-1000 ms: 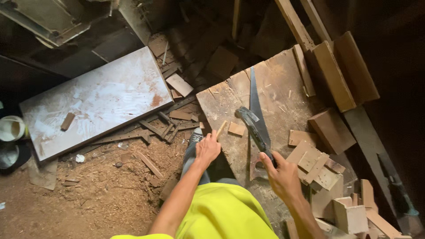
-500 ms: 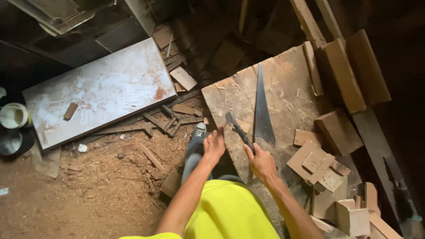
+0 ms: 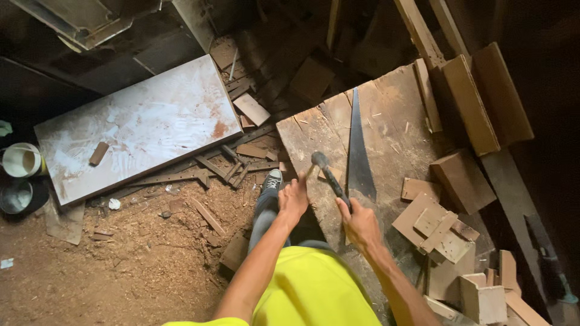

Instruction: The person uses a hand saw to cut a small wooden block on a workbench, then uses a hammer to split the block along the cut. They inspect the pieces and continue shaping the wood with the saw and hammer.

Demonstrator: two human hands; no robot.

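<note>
At the near edge of the worn wooden board [image 3: 386, 130], the right hand [image 3: 360, 224] has its fingers wrapped around the dark handle of a hammer [image 3: 329, 174], whose head points up and to the left, over the board's near corner. Just beside that head, the left hand [image 3: 294, 197] rests at the board's edge with its fingers pinched narrow around something small; what it is cannot be made out. A small block of wood [image 3: 331, 175] lies on the board under the hammer's handle. To the right of the hammer a handsaw [image 3: 359, 145] lies flat on the board, blade pointing away from the person, its wide end near the right hand. Below the hands show a yellow shirt [image 3: 311, 290], a grey trouser leg and a dark shoe [image 3: 272, 180] set on the floor among thin wood strips. Offcuts [image 3: 432, 223] and blocks are heaped on the right of the board. To the left, well apart, a long pale panel [image 3: 142, 130] lies on the floor with a small brown piece on it, and sawdust [image 3: 121, 265] covers the floor near it. Two round tubs [image 3: 21, 160] sit at the far left edge.
</note>
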